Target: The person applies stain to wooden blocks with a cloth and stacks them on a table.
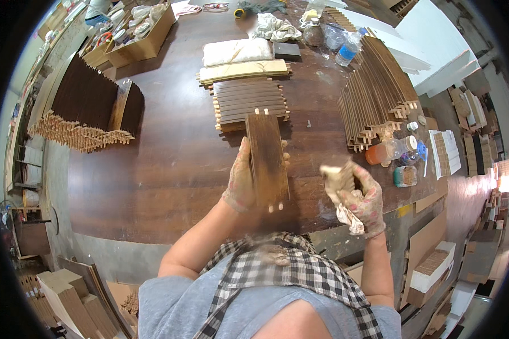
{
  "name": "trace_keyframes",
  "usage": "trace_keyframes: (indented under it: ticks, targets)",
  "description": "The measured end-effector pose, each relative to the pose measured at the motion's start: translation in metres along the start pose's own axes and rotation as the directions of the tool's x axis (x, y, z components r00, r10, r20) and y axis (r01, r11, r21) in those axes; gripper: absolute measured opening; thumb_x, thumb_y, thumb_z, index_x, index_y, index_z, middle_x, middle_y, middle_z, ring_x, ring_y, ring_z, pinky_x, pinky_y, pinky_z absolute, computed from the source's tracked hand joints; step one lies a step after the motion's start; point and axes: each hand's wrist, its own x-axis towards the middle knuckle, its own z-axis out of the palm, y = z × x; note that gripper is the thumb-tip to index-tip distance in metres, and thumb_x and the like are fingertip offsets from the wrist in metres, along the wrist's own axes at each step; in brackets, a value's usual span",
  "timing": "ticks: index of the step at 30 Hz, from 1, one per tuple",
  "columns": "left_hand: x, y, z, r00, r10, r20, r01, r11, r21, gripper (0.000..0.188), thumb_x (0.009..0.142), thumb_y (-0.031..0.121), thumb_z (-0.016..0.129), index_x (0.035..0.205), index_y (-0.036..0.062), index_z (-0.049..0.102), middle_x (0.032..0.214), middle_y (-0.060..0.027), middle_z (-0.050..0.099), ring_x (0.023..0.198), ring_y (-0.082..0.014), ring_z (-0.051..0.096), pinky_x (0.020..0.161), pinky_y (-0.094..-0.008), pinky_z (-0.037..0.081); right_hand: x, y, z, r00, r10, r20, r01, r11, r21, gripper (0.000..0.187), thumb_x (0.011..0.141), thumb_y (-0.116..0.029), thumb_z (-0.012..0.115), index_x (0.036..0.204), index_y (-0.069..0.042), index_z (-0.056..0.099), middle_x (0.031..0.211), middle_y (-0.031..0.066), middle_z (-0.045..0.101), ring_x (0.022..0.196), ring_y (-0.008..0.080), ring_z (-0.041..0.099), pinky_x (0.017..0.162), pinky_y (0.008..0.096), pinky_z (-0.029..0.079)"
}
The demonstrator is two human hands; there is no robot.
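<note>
My left hand, in a stained, spotted glove, grips a dark brown wooden slat with pale dowel pegs at both ends. The slat stands lengthwise in front of me, its fingertips side showing along the right edge. To the right, my right hand, gloved the same way, is closed around a crumpled whitish rag and is apart from the slat. Just beyond the slat lies a row of similar dark slats with pegs, and behind it a pale unstained slat.
Stacks of pegged slats stand at left and right. A cardboard box holds assorted items at the far left. Near the table's right edge are an orange-filled bottle and a jar. A water bottle stands farther back.
</note>
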Motion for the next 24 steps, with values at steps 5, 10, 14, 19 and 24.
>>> trace_keyframes:
  ticks: [5, 10, 14, 19, 24]
  targets:
    - [-0.015, -0.020, 0.051, 0.993, -0.066, -0.100, 0.086, 0.972, 0.220, 0.062, 0.100, 0.056, 0.035, 0.135, 0.0066, 0.047, 0.126, -0.0128, 0.058, 0.108, -0.0279, 0.061, 0.094, -0.0391, 0.050, 0.024, -0.012, 0.072, 0.790, -0.613, -0.019, 0.566, 0.740, -0.364, 0.059, 0.079, -0.022, 0.078, 0.127, -0.002, 0.049, 0.112, 0.0183, 0.062, 0.095, 0.0268, 0.067, 0.071, 0.0350, 0.062]
    - [-0.015, -0.034, 0.007, 0.997, -0.032, 0.065, -0.016, 0.776, 0.631, 0.056, 0.100, 0.040, 0.046, 0.145, 0.0083, 0.036, 0.131, -0.0127, 0.052, 0.120, -0.0245, 0.054, 0.104, -0.0385, 0.046, 0.050, 0.023, 0.108, 0.700, -0.714, -0.010, 0.666, 0.658, -0.352, 0.062, 0.080, -0.022, 0.075, 0.131, -0.004, 0.044, 0.115, 0.0172, 0.061, 0.091, 0.0272, 0.068, 0.076, 0.0375, 0.059]
    - [-0.021, -0.029, 0.022, 0.944, -0.330, -0.022, 0.330, 0.934, 0.140, 0.058, 0.102, 0.049, 0.038, 0.142, 0.0068, 0.043, 0.138, -0.0120, 0.051, 0.118, -0.0225, 0.056, 0.096, -0.0395, 0.052, 0.115, 0.039, 0.085, 0.754, -0.650, -0.094, 0.544, 0.698, -0.466, 0.080, 0.078, -0.033, 0.075, 0.139, -0.005, 0.032, 0.119, 0.0230, 0.053, 0.098, 0.0330, 0.063, 0.074, 0.0435, 0.059]
    - [-0.018, -0.019, 0.001, 0.945, -0.253, 0.209, 0.242, 0.967, 0.076, 0.063, 0.102, 0.052, 0.037, 0.144, 0.0051, 0.041, 0.138, -0.0111, 0.051, 0.120, -0.0222, 0.054, 0.101, -0.0390, 0.047, 0.144, -0.001, 0.055, 0.772, -0.586, -0.247, 0.552, 0.810, -0.198, 0.048, 0.090, -0.022, 0.065, 0.126, -0.005, 0.039, 0.101, 0.0099, 0.057, 0.079, 0.0160, 0.063, 0.062, 0.0294, 0.057]
    - [-0.009, -0.019, 0.032, 0.991, -0.118, 0.064, 0.108, 0.985, 0.138, 0.055, 0.103, 0.044, 0.039, 0.143, 0.0064, 0.039, 0.137, -0.0116, 0.050, 0.118, -0.0233, 0.054, 0.100, -0.0370, 0.049, 0.107, 0.000, 0.101, 0.749, -0.662, 0.000, 0.654, 0.740, -0.161, 0.068, 0.082, -0.017, 0.071, 0.137, 0.003, 0.037, 0.118, 0.0235, 0.055, 0.099, 0.0329, 0.063, 0.079, 0.0423, 0.056]
